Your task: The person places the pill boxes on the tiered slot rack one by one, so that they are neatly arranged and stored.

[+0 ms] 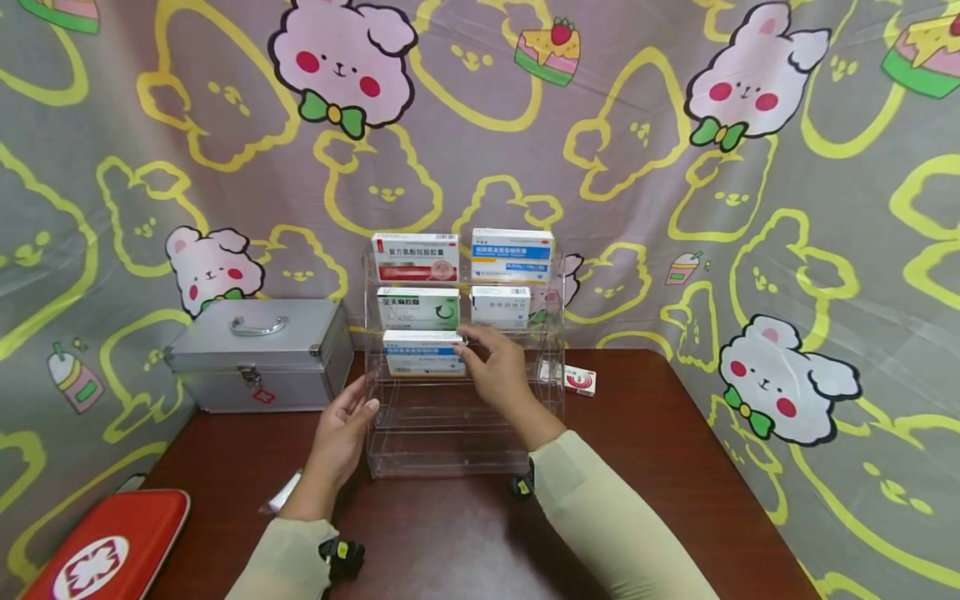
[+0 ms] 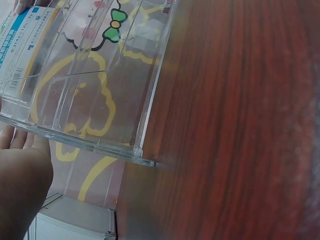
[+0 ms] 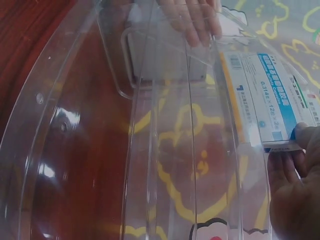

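A clear acrylic tiered rack (image 1: pixel 450 458) stands on the table. On its third tier from the top lies a blue-and-white medicine box (image 1: pixel 424 358). My right hand (image 1: pixel 498 371) pinches the right end of this box; in the right wrist view, the thumb of the right hand (image 3: pixel 300 170) is on its front and the fingers are below its end. My left hand (image 1: pixel 341 437) touches the rack's left side with fairly straight fingers. Above are a green-and-white box (image 1: pixel 417 308), a white box (image 1: pixel 500 307), a red-and-white box (image 1: pixel 415 258) and another blue-and-white box (image 1: pixel 512 256).
A silver metal case (image 1: pixel 258 354) stands to the left of the rack. At the front left lies a red first-aid pouch (image 1: pixel 112 542). One more small box (image 1: pixel 579 380) lies behind the rack's right side. A small white item (image 1: pixel 283 492) lies by the left forearm. Patterned cloth hangs around the table.
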`<state>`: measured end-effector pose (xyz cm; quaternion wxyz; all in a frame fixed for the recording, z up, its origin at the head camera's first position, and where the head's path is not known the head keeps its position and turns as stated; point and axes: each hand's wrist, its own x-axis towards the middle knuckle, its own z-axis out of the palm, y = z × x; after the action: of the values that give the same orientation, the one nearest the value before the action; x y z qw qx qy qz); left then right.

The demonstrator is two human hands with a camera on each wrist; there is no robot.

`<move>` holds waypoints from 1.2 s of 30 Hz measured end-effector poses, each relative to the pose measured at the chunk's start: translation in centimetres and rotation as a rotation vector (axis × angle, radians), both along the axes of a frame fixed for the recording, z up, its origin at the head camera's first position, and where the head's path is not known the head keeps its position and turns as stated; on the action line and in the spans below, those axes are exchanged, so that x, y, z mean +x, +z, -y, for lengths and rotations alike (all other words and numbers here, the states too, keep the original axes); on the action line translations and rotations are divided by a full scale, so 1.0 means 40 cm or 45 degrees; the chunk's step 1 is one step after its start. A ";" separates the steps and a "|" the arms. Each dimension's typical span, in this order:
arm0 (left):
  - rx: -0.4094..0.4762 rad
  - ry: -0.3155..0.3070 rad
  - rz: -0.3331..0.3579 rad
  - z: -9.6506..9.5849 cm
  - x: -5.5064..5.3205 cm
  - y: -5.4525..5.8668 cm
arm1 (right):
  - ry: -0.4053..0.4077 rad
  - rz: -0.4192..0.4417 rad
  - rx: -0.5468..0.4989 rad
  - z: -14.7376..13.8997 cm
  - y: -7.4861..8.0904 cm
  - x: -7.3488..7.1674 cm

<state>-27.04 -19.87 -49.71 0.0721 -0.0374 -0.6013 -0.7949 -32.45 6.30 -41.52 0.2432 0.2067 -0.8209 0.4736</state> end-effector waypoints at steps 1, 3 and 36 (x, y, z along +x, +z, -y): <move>-0.001 0.001 -0.002 0.000 -0.001 0.000 | 0.006 -0.002 -0.003 0.001 0.000 0.000; -0.008 0.003 -0.001 0.001 -0.001 0.000 | 0.018 -0.009 -0.009 0.002 -0.001 -0.001; -0.018 0.018 0.005 -0.001 0.004 0.001 | -0.016 -0.287 0.158 -0.086 0.025 0.060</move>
<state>-26.89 -19.84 -49.69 0.0764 -0.0320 -0.6072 -0.7902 -30.07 9.74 -40.50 0.3238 0.2682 -0.8174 0.3939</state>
